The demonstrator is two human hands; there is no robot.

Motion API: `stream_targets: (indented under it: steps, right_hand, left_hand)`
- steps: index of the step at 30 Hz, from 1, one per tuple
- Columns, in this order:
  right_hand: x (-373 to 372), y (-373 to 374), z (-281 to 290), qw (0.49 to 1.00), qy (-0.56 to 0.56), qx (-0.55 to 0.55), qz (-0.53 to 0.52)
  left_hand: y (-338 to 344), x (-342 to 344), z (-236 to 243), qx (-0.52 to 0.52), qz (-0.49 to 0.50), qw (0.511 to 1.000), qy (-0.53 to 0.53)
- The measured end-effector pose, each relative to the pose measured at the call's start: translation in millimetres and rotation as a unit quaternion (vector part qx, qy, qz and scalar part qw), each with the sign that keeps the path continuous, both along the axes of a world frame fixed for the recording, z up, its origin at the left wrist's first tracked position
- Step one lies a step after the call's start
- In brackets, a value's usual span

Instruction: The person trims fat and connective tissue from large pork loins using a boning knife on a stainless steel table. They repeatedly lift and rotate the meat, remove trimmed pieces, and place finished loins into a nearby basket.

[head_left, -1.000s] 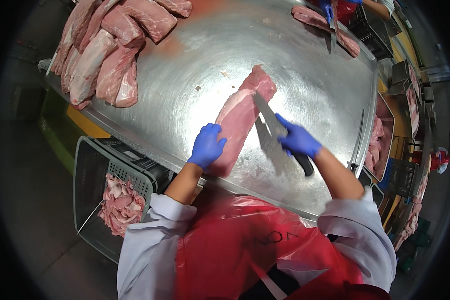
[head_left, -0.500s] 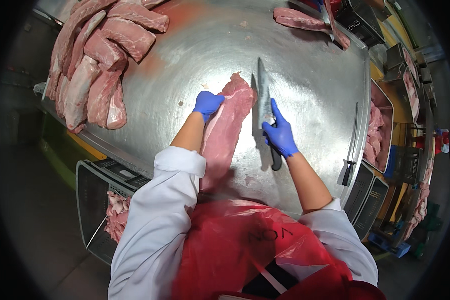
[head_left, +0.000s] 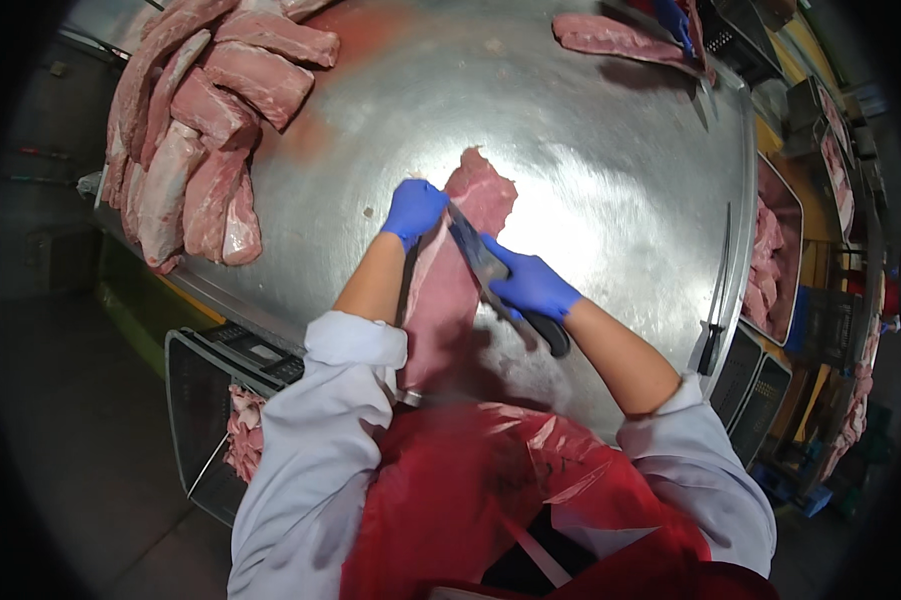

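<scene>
A long piece of raw pork loin (head_left: 442, 300) lies lengthwise before me on the steel table, its ragged end pointing away. My left hand (head_left: 415, 209), in a blue glove, is closed on the left edge of the meat near the far end. In my right hand (head_left: 538, 288), also gloved in blue, is a large knife (head_left: 483, 258) with a black handle. Its blade slants across the loin, the tip close to my left fingers. Whether the edge has entered the meat I cannot tell.
Several loins (head_left: 210, 110) are piled at the table's far left. A thin steel rod with a black handle (head_left: 711, 345) lies by the right rim. Beyond the rim stands a meat-filled tub (head_left: 792, 225); a grey crate (head_left: 185, 400) with trimmings stands lower left. Another person's gloved hand (head_left: 673, 22) works on meat top right.
My right hand has brought the knife left, from beside the loin to over it, with the blade now angled toward my left hand. The other person's hand and blade have shifted too.
</scene>
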State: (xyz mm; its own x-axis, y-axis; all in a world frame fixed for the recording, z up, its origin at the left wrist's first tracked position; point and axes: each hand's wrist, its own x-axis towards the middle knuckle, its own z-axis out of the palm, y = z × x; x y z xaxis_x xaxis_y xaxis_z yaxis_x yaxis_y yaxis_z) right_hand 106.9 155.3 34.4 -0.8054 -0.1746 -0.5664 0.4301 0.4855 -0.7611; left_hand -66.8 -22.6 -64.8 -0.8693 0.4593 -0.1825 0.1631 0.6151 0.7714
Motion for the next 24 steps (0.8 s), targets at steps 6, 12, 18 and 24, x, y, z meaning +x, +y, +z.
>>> stream_targets:
  steps: [6,12,18,24]
  right_hand:
    - [-16.5,-29.7,1.4,0.997,0.03,0.078,0.002]
    - [103.5,10.2,73.0,0.997,-0.06,-0.047,0.003]
    - [39.1,13.4,19.6,0.982,0.043,0.0,-0.186]
    - [-43.0,-43.7,-6.5,0.991,0.059,-0.022,-0.114]
  left_hand:
    - [-0.8,5.3,47.9,-0.008,0.033,0.999,-0.021]
    - [-99.7,-10.3,-18.3,0.138,0.198,0.947,-0.214]
    - [-44.3,41.7,36.7,-0.178,-0.107,0.978,0.015]
    - [-75.1,49.4,53.3,-0.346,-0.196,0.917,0.021]
